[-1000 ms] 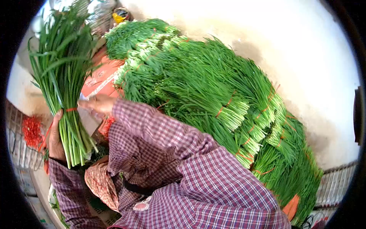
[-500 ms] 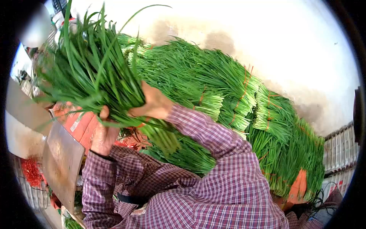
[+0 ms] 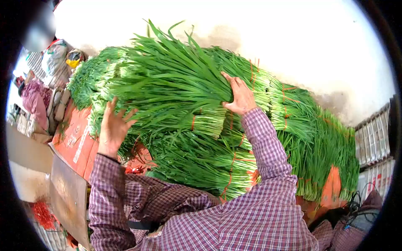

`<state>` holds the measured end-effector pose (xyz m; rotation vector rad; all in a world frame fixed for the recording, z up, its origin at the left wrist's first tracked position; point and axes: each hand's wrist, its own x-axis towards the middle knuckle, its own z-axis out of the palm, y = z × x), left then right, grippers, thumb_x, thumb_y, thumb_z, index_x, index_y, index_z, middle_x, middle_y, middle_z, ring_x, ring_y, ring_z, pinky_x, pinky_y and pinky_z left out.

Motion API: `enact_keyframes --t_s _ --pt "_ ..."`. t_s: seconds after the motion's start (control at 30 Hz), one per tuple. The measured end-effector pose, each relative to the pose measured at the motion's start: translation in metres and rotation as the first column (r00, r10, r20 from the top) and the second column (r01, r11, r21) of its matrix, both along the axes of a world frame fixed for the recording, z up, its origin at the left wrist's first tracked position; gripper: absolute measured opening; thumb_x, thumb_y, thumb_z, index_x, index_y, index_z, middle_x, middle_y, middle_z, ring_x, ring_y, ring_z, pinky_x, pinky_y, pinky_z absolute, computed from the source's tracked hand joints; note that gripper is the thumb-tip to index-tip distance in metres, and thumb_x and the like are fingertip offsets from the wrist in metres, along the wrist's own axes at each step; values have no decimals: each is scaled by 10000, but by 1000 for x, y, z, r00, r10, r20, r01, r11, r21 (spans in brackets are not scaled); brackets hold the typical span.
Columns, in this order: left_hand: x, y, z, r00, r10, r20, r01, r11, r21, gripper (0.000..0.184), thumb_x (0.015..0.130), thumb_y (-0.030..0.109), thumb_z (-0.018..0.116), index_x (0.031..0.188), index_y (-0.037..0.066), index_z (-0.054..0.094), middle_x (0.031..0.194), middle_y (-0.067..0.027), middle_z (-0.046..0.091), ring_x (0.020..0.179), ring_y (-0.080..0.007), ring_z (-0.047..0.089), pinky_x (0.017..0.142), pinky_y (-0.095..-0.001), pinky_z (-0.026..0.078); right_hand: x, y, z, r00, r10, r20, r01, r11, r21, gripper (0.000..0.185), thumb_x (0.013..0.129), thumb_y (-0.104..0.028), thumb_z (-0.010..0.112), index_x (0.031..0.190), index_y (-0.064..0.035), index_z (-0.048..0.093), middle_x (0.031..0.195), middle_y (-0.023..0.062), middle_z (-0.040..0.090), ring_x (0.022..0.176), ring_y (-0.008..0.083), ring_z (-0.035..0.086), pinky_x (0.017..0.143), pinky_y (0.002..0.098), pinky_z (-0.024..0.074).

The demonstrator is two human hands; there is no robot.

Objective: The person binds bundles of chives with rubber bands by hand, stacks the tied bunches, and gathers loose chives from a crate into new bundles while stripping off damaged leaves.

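Head view: the right hand (image 3: 241,96), partly curled, touches a bunch of long, flat green leaves (image 3: 176,77) between the hands, atop orange-banded green bundles (image 3: 240,169); the left hand (image 3: 113,131) is open.

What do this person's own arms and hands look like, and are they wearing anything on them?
Both the left hand and the right hand are bare, without gloves. The long sleeves are purplish and white checked cloth, reaching the wrists. A narrow dark band edges the left wrist.
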<state>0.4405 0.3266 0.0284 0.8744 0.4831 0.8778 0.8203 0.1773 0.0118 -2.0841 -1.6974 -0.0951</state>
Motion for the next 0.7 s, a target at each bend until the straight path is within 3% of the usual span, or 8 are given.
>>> enact_keyframes --t_s 0.1,0.17,0.2,0.3,0.47,0.57,0.63,0.7 --pt "-30 9 -8 996 32 -89 -32 999 1 727 916 443 523 1443 66 192 1429 -234 296 1276 -374 386 1029 -492 376 42 3 -57 994 -108 33 111 991 -80 1007 598 -229 801 1440 -234 249 1295 155 428 1178 329 442 1023 471 377" --pt "-71 21 -19 979 51 -198 -52 999 2 701 930 446 495 1439 50 216 1432 -226 303 1289 -367 368 1042 -482 358 63 15 -99 880 -421 221 473 821 -321 1018 593 -145 802 1442 -225 246 1381 134 340 1232 344 384 1054 526 317" --pt "-100 30 -24 977 72 -200 -80 996 -35 668 935 436 489 1430 56 251 1440 -207 304 1296 -351 362 1048 -471 348 57 17 -100 875 -477 82 478 822 -310 991 594 -45 772 1434 -208 273 1431 128 268 1261 362 346 1037 572 305" --pt "-186 42 -28 960 192 -204 -211 974 -77 592 941 413 479 1405 74 334 1447 -148 327 1301 -299 360 1054 -439 327 12 33 -107 941 -317 116 324 945 -43 638 712 -132 678 1301 -155 436 1337 127 391 1181 337 431 967 527 378" --pt "-307 22 -21 900 381 -213 -405 911 -83 559 943 389 484 1391 78 363 1421 -113 368 1302 -266 362 1065 -411 311 -116 70 -107 983 167 -79 -164 986 44 535 726 -43 608 1245 -128 510 1207 112 482 1062 272 497 940 452 399" --pt "-352 0 -25 829 512 -225 -547 827 -129 553 944 386 481 1389 77 369 1413 -102 383 1303 -261 366 1060 -395 305 -180 76 -118 929 338 -150 -342 940 -2 561 783 -225 673 1301 -162 467 1275 96 453 1145 277 467 1004 465 370" --pt "-381 -16 -37 851 456 -260 -489 868 -80 534 944 378 481 1382 86 388 1392 -90 407 1271 -245 403 1031 -368 325 -191 75 -117 888 418 -194 -408 909 89 566 772 -222 683 1294 -168 470 1275 95 455 1145 279 468 1001 461 372" --pt "-402 -27 -50 820 373 -434 -415 910 -2 511 943 360 484 1379 106 405 1372 -82 424 1234 -224 434 1002 -345 341 -176 79 -107 946 295 -132 -292 956 41 522 753 -193 683 1240 -136 506 1296 85 440 1177 274 449 986 475 362"
